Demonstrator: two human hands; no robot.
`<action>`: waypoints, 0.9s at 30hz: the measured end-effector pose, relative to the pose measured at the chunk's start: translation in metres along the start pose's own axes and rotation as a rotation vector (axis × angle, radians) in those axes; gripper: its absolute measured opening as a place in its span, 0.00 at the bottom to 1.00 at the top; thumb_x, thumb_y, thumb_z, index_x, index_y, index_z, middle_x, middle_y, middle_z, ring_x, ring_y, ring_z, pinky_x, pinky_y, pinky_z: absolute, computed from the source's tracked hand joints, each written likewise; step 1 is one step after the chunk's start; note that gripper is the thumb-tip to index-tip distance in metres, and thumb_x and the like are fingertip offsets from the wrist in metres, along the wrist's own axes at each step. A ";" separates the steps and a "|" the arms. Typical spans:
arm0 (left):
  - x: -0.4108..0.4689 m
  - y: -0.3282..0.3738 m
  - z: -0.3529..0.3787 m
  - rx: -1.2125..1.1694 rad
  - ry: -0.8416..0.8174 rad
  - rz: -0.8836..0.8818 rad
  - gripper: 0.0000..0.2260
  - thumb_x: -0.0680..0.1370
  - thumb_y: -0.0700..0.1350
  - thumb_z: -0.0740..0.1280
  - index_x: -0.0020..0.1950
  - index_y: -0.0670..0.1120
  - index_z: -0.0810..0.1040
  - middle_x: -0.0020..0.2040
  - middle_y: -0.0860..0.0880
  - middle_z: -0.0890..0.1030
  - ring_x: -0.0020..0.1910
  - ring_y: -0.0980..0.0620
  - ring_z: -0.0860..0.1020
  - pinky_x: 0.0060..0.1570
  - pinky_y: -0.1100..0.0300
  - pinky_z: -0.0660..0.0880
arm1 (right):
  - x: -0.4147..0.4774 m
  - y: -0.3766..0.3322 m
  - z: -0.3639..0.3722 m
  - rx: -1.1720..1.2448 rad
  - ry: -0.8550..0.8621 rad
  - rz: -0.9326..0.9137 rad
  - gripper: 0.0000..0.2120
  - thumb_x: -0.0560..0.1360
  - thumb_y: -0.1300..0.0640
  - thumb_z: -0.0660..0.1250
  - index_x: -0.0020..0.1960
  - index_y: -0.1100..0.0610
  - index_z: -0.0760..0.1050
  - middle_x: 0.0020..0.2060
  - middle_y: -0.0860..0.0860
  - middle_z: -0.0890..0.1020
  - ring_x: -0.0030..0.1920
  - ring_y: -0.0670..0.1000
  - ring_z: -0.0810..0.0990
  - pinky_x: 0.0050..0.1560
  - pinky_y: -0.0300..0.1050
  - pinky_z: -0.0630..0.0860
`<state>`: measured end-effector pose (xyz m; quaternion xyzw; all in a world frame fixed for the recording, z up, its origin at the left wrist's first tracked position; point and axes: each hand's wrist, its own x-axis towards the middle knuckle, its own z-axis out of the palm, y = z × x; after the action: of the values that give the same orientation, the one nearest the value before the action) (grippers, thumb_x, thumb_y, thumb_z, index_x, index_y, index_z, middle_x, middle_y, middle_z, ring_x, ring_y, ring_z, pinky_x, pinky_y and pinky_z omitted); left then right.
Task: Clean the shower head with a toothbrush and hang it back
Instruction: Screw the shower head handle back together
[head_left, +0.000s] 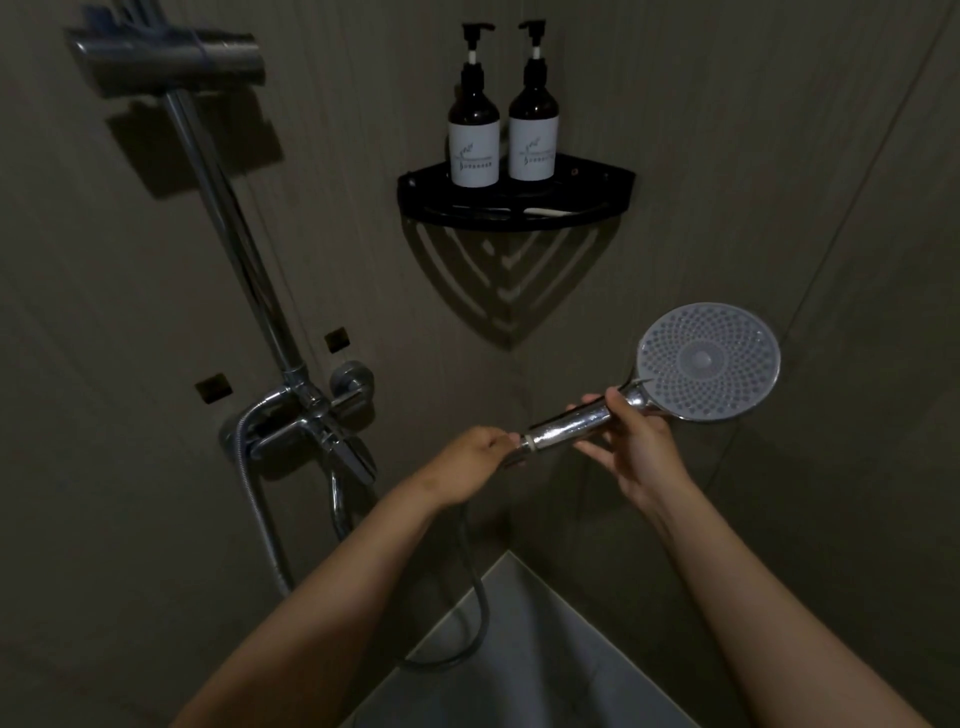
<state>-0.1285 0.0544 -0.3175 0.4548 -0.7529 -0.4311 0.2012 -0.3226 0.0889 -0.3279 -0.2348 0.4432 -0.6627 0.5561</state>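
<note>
The shower head (709, 361) is held out in front of me at the right, its round grey nozzle face turned toward me. My right hand (631, 441) grips the chrome handle just below the head. My left hand (475, 449) grips the handle's lower end where the hose (475, 587) joins it. The hose hangs down and loops back to the left. A white toothbrush (550, 211) lies on the black corner shelf (592, 205) above. The shower holder (166, 60) sits at the top of the chrome riser bar (228, 228) at the upper left.
Two dark pump bottles (474, 140) (533, 135) with white labels stand on the corner shelf. The chrome mixer tap (311, 426) is on the wall at left centre. Grey tiled walls meet in a corner ahead; a pale floor (519, 660) shows below.
</note>
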 end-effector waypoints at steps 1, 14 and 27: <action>-0.001 -0.001 0.000 0.020 0.013 0.044 0.09 0.80 0.45 0.61 0.41 0.46 0.75 0.30 0.52 0.69 0.27 0.61 0.67 0.32 0.62 0.63 | 0.000 0.000 0.000 -0.007 -0.002 -0.005 0.12 0.78 0.56 0.62 0.60 0.59 0.70 0.50 0.55 0.82 0.52 0.52 0.83 0.41 0.51 0.80; 0.002 -0.002 0.001 0.092 0.004 0.086 0.12 0.79 0.45 0.61 0.46 0.39 0.80 0.30 0.51 0.70 0.25 0.64 0.68 0.29 0.70 0.62 | -0.001 0.003 -0.003 -0.023 0.024 -0.004 0.13 0.78 0.55 0.63 0.60 0.59 0.71 0.51 0.55 0.82 0.53 0.53 0.82 0.40 0.51 0.80; 0.004 -0.004 0.007 0.053 0.028 0.066 0.08 0.78 0.47 0.63 0.41 0.46 0.75 0.34 0.50 0.75 0.29 0.62 0.70 0.36 0.65 0.66 | -0.001 0.000 -0.002 -0.018 0.026 -0.022 0.08 0.78 0.56 0.62 0.56 0.56 0.71 0.48 0.52 0.82 0.53 0.53 0.82 0.49 0.56 0.79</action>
<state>-0.1334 0.0535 -0.3254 0.4411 -0.7757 -0.3976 0.2138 -0.3239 0.0911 -0.3291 -0.2361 0.4535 -0.6678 0.5409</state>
